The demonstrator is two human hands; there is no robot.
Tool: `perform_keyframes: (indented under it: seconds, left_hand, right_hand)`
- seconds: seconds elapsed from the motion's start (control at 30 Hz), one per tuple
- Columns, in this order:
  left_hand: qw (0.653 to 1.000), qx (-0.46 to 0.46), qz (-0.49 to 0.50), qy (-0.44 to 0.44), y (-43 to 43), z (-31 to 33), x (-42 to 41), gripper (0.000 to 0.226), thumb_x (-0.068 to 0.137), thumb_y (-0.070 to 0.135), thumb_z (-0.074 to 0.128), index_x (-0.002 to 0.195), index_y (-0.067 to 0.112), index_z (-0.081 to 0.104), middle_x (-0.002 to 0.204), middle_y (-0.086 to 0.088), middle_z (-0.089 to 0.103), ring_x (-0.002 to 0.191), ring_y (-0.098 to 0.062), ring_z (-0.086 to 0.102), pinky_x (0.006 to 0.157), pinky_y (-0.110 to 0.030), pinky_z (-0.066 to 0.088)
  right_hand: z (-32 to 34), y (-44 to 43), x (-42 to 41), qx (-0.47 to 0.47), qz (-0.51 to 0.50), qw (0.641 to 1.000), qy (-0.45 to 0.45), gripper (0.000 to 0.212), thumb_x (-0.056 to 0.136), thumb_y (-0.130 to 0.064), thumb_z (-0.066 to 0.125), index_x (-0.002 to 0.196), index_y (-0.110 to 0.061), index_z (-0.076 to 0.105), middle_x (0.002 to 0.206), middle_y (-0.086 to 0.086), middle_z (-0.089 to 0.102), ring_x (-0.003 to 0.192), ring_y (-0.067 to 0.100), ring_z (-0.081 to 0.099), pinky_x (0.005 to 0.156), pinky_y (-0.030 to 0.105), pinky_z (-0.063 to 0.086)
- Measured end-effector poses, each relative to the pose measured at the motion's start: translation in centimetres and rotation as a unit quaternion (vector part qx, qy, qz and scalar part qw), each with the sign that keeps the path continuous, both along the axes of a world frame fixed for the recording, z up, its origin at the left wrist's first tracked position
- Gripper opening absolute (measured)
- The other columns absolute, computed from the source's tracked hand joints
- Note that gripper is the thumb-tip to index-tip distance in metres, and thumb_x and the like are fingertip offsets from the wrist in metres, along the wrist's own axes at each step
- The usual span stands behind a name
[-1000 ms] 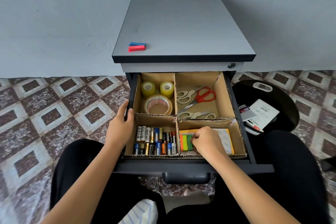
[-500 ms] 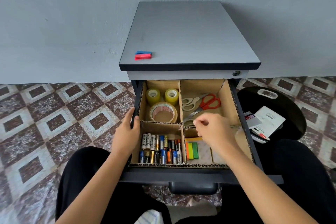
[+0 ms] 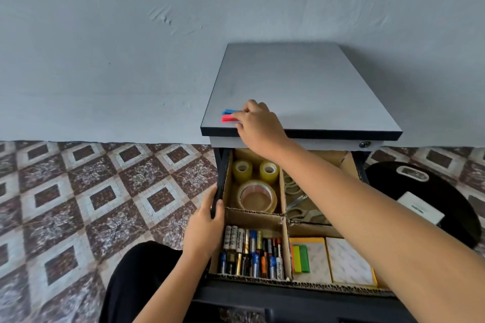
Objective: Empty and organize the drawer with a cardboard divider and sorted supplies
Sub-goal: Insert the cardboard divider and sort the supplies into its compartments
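Two hands work: the left hand [image 3: 207, 220] grips the drawer [image 3: 288, 299] side, steadying it; the right hand [image 3: 258, 126] pinches the red-and-blue sticky flags [image 3: 228, 116] on the cabinet top [image 3: 301, 86], likely bound for the notes compartment.

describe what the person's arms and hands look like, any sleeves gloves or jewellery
Both arms are bare for as far as they show, with no sleeves in view. The left hand and right hand wear no gloves, and no watch or bracelet shows at either wrist. No ring is visible. Black trousers cover the legs.
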State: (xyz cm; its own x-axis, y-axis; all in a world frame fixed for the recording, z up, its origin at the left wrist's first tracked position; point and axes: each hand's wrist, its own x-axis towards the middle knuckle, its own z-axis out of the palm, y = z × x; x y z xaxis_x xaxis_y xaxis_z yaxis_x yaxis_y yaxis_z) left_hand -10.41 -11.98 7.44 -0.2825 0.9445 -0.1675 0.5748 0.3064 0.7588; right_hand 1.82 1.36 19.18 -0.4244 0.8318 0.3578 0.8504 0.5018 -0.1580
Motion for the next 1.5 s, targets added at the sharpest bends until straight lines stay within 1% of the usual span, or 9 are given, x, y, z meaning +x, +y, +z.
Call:
perform_keyframes:
  seconds: [0.13,0.43,0.63,0.97,1.07,1.2,1.33,1.43,1.5]
  left_hand:
    - [1.0,-0.008,0.002,0.005,0.1,-0.3,-0.1,0.045,0.099,0.041,0.035,0.143,0.041,0.027,0.099,0.0,0.064,0.071,-0.016,0.062,0.059,-0.028,0.044]
    - [1.0,-0.003,-0.003,-0.002,0.2,-0.5,-0.2,0.045,0.098,0.041,0.035,0.142,0.041,0.028,0.089,0.003,0.064,0.063,-0.013,0.06,0.057,-0.028,0.047]
    - [1.0,-0.003,0.0,-0.011,0.0,-0.4,-0.2,0.044,0.098,0.039,0.037,0.142,0.04,0.03,0.081,0.003,0.064,0.056,-0.011,0.056,0.049,-0.024,0.04]
    - [1.0,0.005,0.002,-0.02,0.0,-0.3,0.0,0.044,0.098,0.038,0.038,0.142,0.039,0.031,0.078,0.007,0.062,0.052,-0.012,0.053,0.052,-0.027,0.045]
    - [1.0,0.008,0.001,-0.021,0.0,-0.2,0.1,0.043,0.099,0.037,0.038,0.142,0.039,0.031,0.072,0.013,0.056,0.05,-0.012,0.051,0.052,-0.029,0.045]
    - [1.0,0.012,-0.003,-0.016,-0.2,0.0,0.2,0.044,0.099,0.036,0.037,0.142,0.038,0.031,0.071,0.02,0.047,0.055,-0.016,0.057,0.057,-0.033,0.05]
    - [1.0,0.009,-0.004,-0.019,-0.1,-0.4,0.0,0.044,0.099,0.038,0.036,0.142,0.038,0.03,0.074,0.003,0.063,0.048,-0.012,0.049,0.049,-0.027,0.041]
    - [1.0,0.006,-0.007,-0.013,-0.1,-0.6,0.0,0.044,0.099,0.039,0.035,0.143,0.038,0.03,0.074,-0.002,0.065,0.044,-0.012,0.046,0.044,-0.024,0.037]
    - [1.0,0.003,-0.007,-0.006,-0.1,-0.7,0.1,0.044,0.099,0.039,0.035,0.143,0.038,0.029,0.081,-0.004,0.068,0.045,-0.012,0.047,0.043,-0.024,0.037]
  right_hand:
    - [-0.5,1.0,-0.7,-0.01,-0.016,0.999,-0.045,0.033,0.099,-0.021,0.04,0.128,-0.013,0.054,0.118,0.01,0.046,0.104,0.026,0.046,0.083,0.039,0.044]
    - [-0.4,1.6,-0.4,-0.005,0.015,0.999,-0.045,0.033,0.098,-0.02,0.043,0.127,-0.011,0.056,0.123,0.006,0.052,0.11,0.026,0.045,0.086,0.036,0.043]
    - [-0.2,1.8,-0.1,-0.016,0.052,0.997,-0.05,0.031,0.096,-0.025,0.047,0.122,-0.012,0.057,0.12,0.004,0.06,0.111,0.024,0.047,0.09,0.038,0.045]
    - [-0.6,1.8,0.4,0.04,0.123,0.989,-0.064,0.018,0.095,-0.011,0.047,0.107,-0.007,0.059,0.106,0.008,0.063,0.097,0.024,0.056,0.076,0.041,0.051]
    - [-0.9,1.7,0.6,0.032,0.107,0.994,-0.014,0.021,0.095,-0.015,0.046,0.108,-0.009,0.061,0.104,0.006,0.065,0.095,0.022,0.057,0.074,0.036,0.051]
    - [-1.3,0.2,1.2,-0.035,0.039,0.986,0.159,0.021,0.092,-0.018,0.056,0.109,-0.01,0.065,0.103,0.006,0.068,0.092,0.019,0.061,0.074,0.026,0.05]
    - [-1.9,-4.1,3.8,-0.136,-0.016,0.938,0.318,0.022,0.088,-0.016,0.062,0.11,-0.01,0.066,0.103,0.0,0.067,0.089,0.006,0.058,0.069,0.004,0.041]
    - [-3.3,-7.9,7.2,-0.219,-0.059,0.91,0.347,0.019,0.087,-0.017,0.064,0.106,-0.014,0.067,0.097,-0.007,0.064,0.087,0.006,0.057,0.071,0.009,0.043]
    - [-4.7,-10.1,9.5,-0.257,-0.094,0.897,0.347,0.013,0.085,-0.017,0.066,0.098,-0.019,0.069,0.092,-0.006,0.067,0.086,0.01,0.06,0.074,0.021,0.049]
